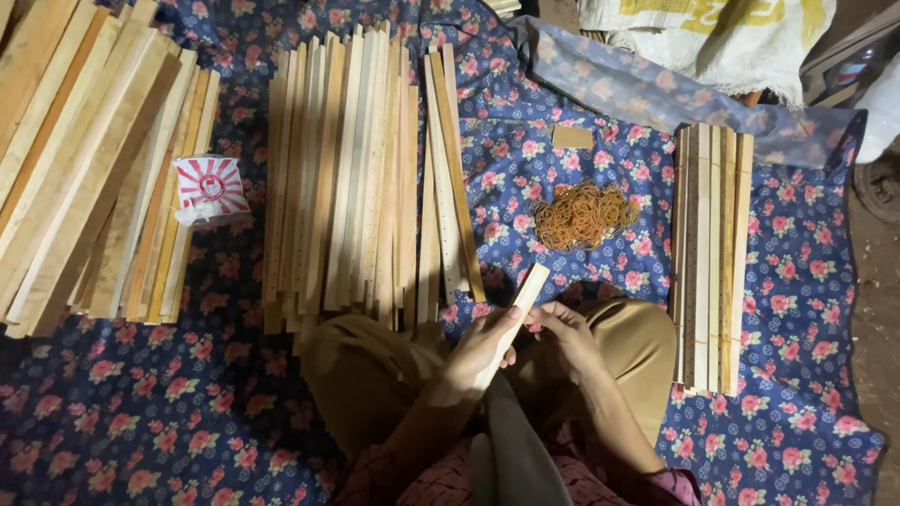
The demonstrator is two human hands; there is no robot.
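On a floral cloth [581, 122] spread with wooden slats, a seated person's left hand [480, 349] and right hand [562, 335] both clasp one pale slat [521, 298] above the lap. Inspection seems underway; bundling it would likely call for a reach to the rubber bands [585, 215] just beyond.

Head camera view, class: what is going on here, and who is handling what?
A person sits cross-legged on a blue floral cloth and holds one pale wooden strip in both hands: the left hand grips it from below, and the right hand touches it near its upper part. A heap of rubber bands lies just ahead. A big stack of wooden strips lies to the left, and a smaller bundle to the right.
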